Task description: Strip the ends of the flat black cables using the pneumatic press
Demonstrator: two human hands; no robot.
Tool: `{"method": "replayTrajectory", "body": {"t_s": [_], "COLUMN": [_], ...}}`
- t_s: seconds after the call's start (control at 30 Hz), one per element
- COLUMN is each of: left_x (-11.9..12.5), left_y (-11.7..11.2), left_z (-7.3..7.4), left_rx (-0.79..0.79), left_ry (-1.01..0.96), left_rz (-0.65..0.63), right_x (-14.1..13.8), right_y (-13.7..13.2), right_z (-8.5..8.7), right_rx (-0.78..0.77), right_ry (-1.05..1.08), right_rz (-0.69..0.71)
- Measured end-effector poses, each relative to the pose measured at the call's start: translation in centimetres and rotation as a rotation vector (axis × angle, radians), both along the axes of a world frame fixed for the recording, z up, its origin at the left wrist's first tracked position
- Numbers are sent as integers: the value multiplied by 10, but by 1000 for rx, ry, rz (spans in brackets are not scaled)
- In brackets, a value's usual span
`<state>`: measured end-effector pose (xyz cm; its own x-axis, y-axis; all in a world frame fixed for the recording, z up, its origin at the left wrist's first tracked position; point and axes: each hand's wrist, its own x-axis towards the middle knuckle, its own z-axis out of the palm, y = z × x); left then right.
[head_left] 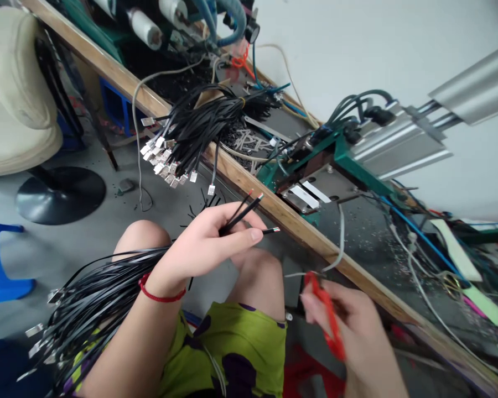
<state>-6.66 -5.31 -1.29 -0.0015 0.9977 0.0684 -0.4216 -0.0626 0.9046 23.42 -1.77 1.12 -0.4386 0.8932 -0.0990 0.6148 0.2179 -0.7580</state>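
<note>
My left hand [216, 237] is closed around several black cables [245, 213], whose cut ends point toward the bench. Small red, white and green wires show at those ends. From under the wrist, a bundle of long black cables [103, 298] with metal USB-style plugs [35, 348] hangs over my lap. Lower right, my right hand [348, 315] grips a red-handled tool [330, 320]; motion blur hides its exact kind. The tool and the cable ends are apart.
A second tied bundle of black cables [209, 121] lies across the wooden bench edge [240, 177], plugs hanging over. Right of it stands a green-framed press [344, 155] with a silver cylinder. Orange-handled scissors [243, 62] lie behind. A cream chair [20, 72] stands left.
</note>
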Motion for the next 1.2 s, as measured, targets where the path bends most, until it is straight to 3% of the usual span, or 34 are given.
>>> {"method": "replayTrajectory", "body": {"t_s": [0.13,0.3,0.8,1.2], "left_x": [4,8,7,5], "left_y": [1,3,2,2], "left_z": [4,6,9,7], "left_rx": [-36,-58,-40,-58], "left_ry": [-22,0,70,95], "left_rz": [46,9,-40,-45], "right_x": [-36,-56,-69,-67], "right_y": [-3,-3,-1,3], "right_z": [5,12,15,18], "right_rx": [58,155,191,200], "right_ry": [-118,-145,-6,-10], "right_rz": [92,137,173,227]}}
